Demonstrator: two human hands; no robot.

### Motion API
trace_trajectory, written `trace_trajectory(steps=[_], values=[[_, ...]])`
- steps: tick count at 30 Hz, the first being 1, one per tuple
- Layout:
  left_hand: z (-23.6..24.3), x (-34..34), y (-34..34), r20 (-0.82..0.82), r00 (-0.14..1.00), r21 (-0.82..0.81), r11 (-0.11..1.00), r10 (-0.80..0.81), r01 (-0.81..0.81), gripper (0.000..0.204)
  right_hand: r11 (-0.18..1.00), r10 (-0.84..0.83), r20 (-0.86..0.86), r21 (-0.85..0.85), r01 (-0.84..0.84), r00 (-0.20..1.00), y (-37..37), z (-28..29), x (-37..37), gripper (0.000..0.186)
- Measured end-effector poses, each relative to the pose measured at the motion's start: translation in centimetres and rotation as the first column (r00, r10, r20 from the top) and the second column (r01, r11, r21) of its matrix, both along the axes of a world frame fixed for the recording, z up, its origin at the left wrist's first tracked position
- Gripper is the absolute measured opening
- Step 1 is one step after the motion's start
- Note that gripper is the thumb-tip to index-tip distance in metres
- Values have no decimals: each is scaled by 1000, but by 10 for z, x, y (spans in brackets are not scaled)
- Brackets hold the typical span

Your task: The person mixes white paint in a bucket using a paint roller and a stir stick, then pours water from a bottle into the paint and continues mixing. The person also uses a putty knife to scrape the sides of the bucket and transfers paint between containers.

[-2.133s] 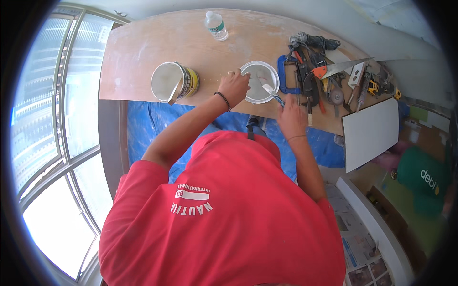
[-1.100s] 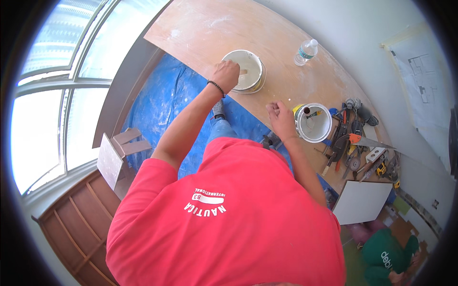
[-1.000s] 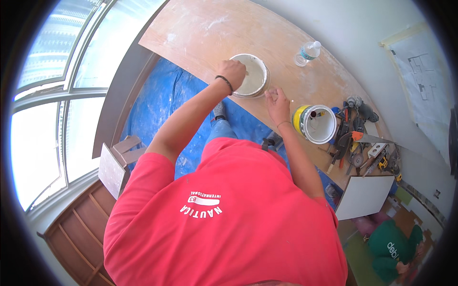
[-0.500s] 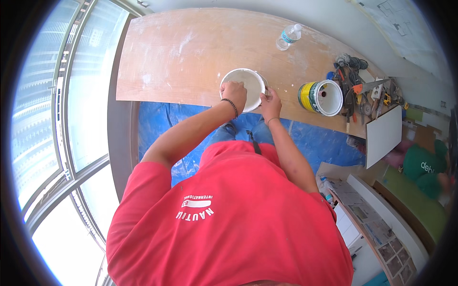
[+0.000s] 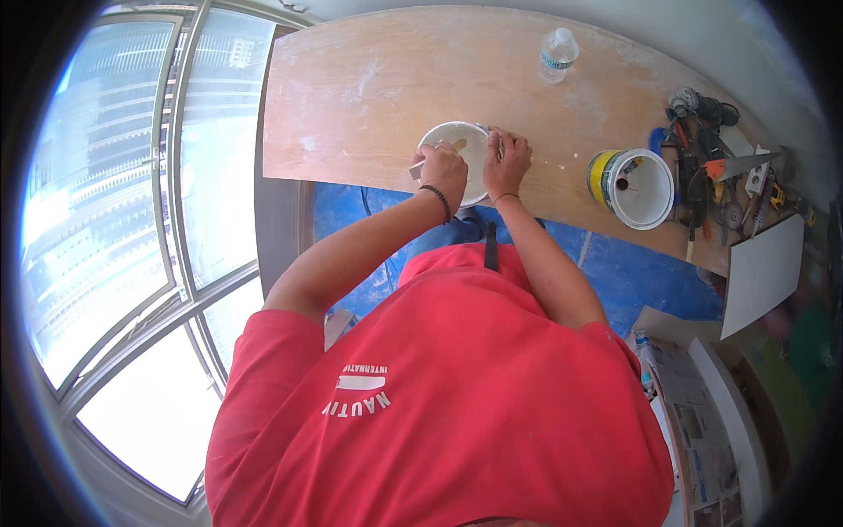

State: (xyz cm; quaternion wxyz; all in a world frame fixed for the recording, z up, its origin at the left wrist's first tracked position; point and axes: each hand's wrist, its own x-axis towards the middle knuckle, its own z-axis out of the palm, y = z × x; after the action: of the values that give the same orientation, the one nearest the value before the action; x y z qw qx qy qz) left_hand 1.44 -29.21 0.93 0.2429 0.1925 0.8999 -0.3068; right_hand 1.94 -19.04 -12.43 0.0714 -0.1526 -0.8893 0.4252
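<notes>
A white bucket (image 5: pixel 455 125) stands at the near edge of the wooden tabletop, in front of my body. Whitish material (image 5: pixel 475 167) shows inside it. My left hand (image 5: pixel 443 172) is over the bucket's left side, fingers closed round a flat wooden stick (image 5: pixel 460 144) that pokes out above the knuckles; a pale end juts out on the hand's left. How far it reaches into the bucket is hidden by the hand. My right hand (image 5: pixel 509 162) grips the bucket's right rim, with the thumb near the inside and the fingers bent over the outer side.
On the wooden tabletop (image 5: pixel 369 97) are a clear water bottle (image 5: pixel 558 56) at the back and a yellow-and-white paint bucket (image 5: pixel 644 189) to the right. Further right lie a handsaw (image 5: pixel 742 164) and several tools. Blue sheeting (image 5: pixel 615 277) covers the floor; windows (image 5: pixel 219 149) stand left.
The view has shifted, so the table sits further right. My left hand has turned, and the wooden stick now shows. My right hand has come up further over the rim.
</notes>
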Motion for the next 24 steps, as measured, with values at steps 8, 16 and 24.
trace_trajectory(steps=[8,16,24], values=[[-34,-2,-8,77,970,50,971,228,-233,54,938,-34,-75,-347,6,997,-4,-4,-11,29],[12,1,-29,341,926,109,972,160,-208,28,959,-53,-109,-284,19,993,-4,2,-16,29],[-1,-47,10,154,978,-57,987,-143,153,31,965,-38,-115,-263,6,993,-6,0,-9,28]])
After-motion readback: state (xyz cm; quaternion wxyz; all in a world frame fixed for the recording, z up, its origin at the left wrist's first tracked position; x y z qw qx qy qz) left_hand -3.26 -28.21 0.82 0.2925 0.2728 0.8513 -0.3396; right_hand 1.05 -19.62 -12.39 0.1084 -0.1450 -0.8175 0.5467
